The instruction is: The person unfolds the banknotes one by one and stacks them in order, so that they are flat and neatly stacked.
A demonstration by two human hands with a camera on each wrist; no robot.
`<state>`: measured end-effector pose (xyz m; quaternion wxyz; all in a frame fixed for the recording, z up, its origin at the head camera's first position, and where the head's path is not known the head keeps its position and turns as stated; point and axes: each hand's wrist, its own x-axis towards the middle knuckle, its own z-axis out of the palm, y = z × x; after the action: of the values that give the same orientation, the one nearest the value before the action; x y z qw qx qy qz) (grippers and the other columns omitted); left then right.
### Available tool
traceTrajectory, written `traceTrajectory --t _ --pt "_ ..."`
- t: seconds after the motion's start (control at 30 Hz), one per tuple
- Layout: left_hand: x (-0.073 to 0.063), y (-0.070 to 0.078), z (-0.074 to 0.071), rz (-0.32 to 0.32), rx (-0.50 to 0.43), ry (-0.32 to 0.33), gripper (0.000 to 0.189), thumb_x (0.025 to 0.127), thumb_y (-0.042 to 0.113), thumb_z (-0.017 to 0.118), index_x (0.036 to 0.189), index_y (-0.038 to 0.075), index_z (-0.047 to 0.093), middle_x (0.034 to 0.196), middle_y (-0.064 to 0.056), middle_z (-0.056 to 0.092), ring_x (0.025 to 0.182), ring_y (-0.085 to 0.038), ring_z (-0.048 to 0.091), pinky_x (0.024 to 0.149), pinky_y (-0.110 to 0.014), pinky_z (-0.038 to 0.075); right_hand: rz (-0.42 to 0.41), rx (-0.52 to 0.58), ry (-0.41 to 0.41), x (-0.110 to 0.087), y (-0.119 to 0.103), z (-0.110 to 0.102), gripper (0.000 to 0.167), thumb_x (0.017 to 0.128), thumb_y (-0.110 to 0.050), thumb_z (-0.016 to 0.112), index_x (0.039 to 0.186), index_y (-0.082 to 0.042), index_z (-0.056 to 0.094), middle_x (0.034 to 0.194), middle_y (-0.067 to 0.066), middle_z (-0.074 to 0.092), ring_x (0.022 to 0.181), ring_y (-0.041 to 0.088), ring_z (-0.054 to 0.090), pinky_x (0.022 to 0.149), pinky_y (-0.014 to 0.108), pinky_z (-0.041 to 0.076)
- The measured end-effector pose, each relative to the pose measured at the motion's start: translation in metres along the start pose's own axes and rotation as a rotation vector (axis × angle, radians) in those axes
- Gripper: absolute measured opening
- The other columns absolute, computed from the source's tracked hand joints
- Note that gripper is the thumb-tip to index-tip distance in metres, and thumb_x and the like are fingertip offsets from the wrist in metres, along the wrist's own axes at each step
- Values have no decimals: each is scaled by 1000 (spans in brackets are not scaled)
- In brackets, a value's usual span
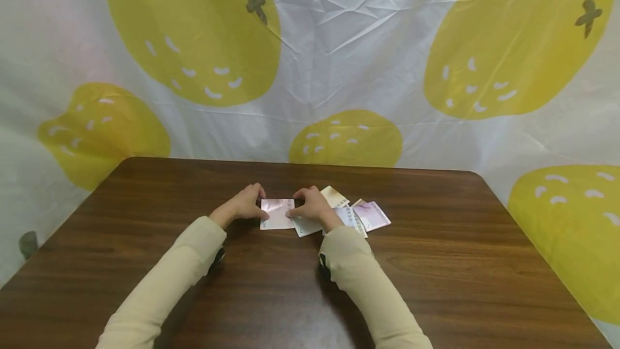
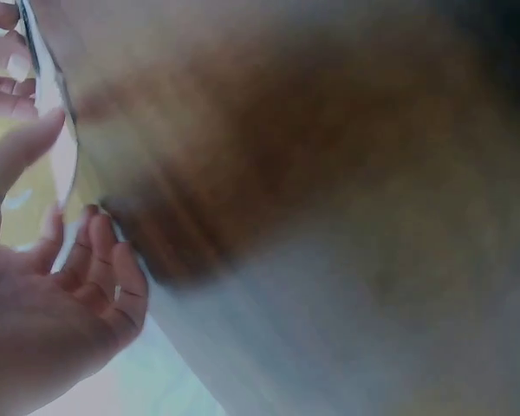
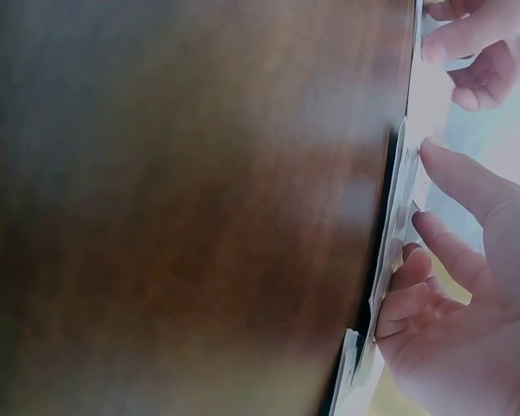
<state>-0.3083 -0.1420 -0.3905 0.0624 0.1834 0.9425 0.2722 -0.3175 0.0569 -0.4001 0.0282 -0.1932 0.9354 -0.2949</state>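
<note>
A flat pink packet [image 1: 277, 213] with small print along its sides lies on the table between the two hands. At its left side is my left hand [image 1: 246, 203], thumb touching the edge and fingers near the upper left corner. My right hand [image 1: 312, 206] rests its thumb on the packet's right edge, its fingers bent over a pale green packet [image 1: 305, 227]. In the left wrist view, a gap separates thumb and fingers of the left hand [image 2: 65, 303]. The right wrist view shows a similar gap in the right hand [image 3: 468, 277]. Print is too small to read.
Right of the hands, yellow [image 1: 334, 196], bluish [image 1: 347, 214] and purple [image 1: 372, 216] packets overlap loosely. All lie on a brown wooden table [image 1: 271, 295] with rounded far corners. Behind it hangs a white cloth [image 1: 339, 58] printed with yellow fruit.
</note>
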Motion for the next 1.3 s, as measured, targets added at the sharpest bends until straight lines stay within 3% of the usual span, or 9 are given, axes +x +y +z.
traceTrajectory --t 0.13,0.3,0.53,0.67,0.9,1.07,1.2,1.3 --pt "-1 -2 2 33 -59 47 35 68 5 71 89 1 43 75 -7 49 69 -21 48 66 -33 39 -16 39 25 0 1 0 35 68 -20 75 95 -1 65 88 8 60 85 19 51 74 27 40" --pt "-4 2 -1 37 -101 46 29 72 2 66 89 1 44 74 -6 47 67 -20 46 63 -31 38 26 147 57 -3 1 -1 21 72 -16 72 85 -1 65 78 6 60 70 16 51 61 25 41" --pt "-9 7 -14 91 -132 115 18 76 1 62 88 1 48 74 -6 50 67 -20 48 61 -31 39 111 340 113 -5 -1 0 12 77 -15 68 81 -5 63 82 4 59 77 16 51 67 26 40" --pt "-10 8 -21 103 -127 145 15 78 3 62 86 2 49 73 -6 52 66 -19 49 59 -31 39 89 380 142 -3 -4 0 13 77 -16 68 82 -5 63 81 3 60 75 15 52 65 25 40" --pt "-15 9 -34 138 -126 207 13 82 8 61 85 4 49 74 -5 54 67 -19 49 60 -32 38 -43 445 228 0 -11 -5 12 78 -14 67 83 -4 62 76 3 59 70 13 52 60 24 41" --pt "-18 11 -38 137 -149 260 13 83 9 61 84 4 49 72 -4 54 63 -18 48 57 -31 37 -85 507 248 -1 -16 -10 12 80 -12 65 85 -2 62 74 3 60 67 12 53 60 24 43" --pt "-19 14 -37 126 -234 287 13 84 9 60 84 3 48 71 -6 55 62 -16 47 56 -30 37 -91 504 247 -2 -18 -13 12 80 -9 64 86 1 62 71 5 60 65 11 52 59 24 42" --pt "-18 17 -35 119 -355 306 13 84 7 58 84 0 47 72 -12 57 63 -17 48 56 -28 37 -85 515 234 -4 -18 -16 12 80 -8 63 86 2 63 69 5 59 63 10 50 58 23 40"
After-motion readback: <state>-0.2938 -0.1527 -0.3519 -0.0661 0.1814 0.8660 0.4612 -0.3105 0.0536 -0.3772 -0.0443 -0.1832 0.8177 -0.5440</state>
